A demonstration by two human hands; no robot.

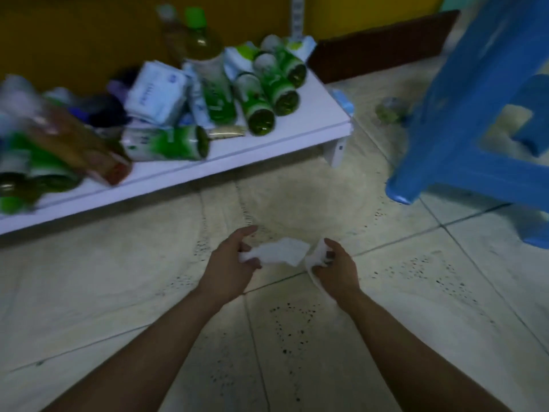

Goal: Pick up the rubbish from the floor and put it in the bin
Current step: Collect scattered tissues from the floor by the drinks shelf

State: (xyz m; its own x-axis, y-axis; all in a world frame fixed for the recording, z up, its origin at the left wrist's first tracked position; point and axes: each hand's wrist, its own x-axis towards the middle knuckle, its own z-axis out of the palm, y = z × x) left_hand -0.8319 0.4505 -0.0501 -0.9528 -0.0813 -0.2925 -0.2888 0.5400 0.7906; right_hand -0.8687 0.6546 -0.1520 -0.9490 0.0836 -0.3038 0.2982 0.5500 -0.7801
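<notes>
My left hand (231, 258) grips one end of a white crumpled tissue (282, 251), which stretches out to the right above the tiled floor. My right hand (334, 267) is closed on a second white tissue piece (315, 257), part of which hangs below the palm. Both hands are close together in the middle of the view, a short gap between them. A small crumpled greenish bit of rubbish (389, 110) lies on the floor near the blue stool. No bin is in view.
A low white shelf (237, 156) at the upper left carries several green-labelled bottles, tissue packs and other items. A blue plastic stool (463, 114) stands at the right. A dark board (380, 46) leans against the yellow wall. Pale floor tiles (297, 337) lie below my arms.
</notes>
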